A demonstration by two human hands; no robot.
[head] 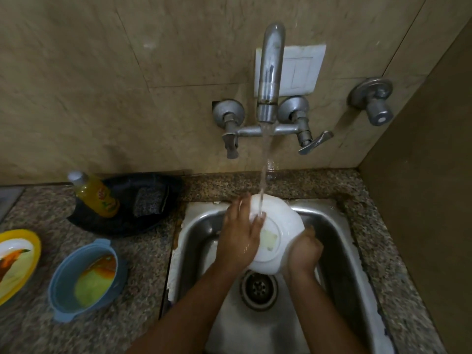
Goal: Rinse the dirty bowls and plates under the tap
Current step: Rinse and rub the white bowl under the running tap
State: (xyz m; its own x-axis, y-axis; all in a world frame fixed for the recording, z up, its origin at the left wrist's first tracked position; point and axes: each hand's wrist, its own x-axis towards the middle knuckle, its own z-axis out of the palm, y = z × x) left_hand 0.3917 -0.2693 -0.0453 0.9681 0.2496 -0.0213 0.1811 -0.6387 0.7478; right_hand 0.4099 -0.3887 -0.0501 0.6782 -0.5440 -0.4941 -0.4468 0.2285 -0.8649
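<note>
A white bowl is held upside down over the sink, centre-right of frame, w/ its base turned up toward the camera; a pale yellowish patch shows on the base. The left hand is laid flat on the bowl's left side, fingers spread and reaching up to the rim at the far edge. The right hand is curled around the bowl's lower-right rim, gripping it; the fingertips are hidden behind the bowl.

Water is run from the tap, top centre, in a thin stream that lands on the bowl's upper part, just beside the left fingertips. The drain is seen directly below the bowl, btwn the two forearms.

On the counter, lower left of frame, a blue bowl w/ yellow-orange residue is set, and at the left edge a yellow plate w/ orange smears, partly cut off. Further up, mid-left, a black tray is seen holding a yellow bottle and a grey scrub pad, side by side.
</note>
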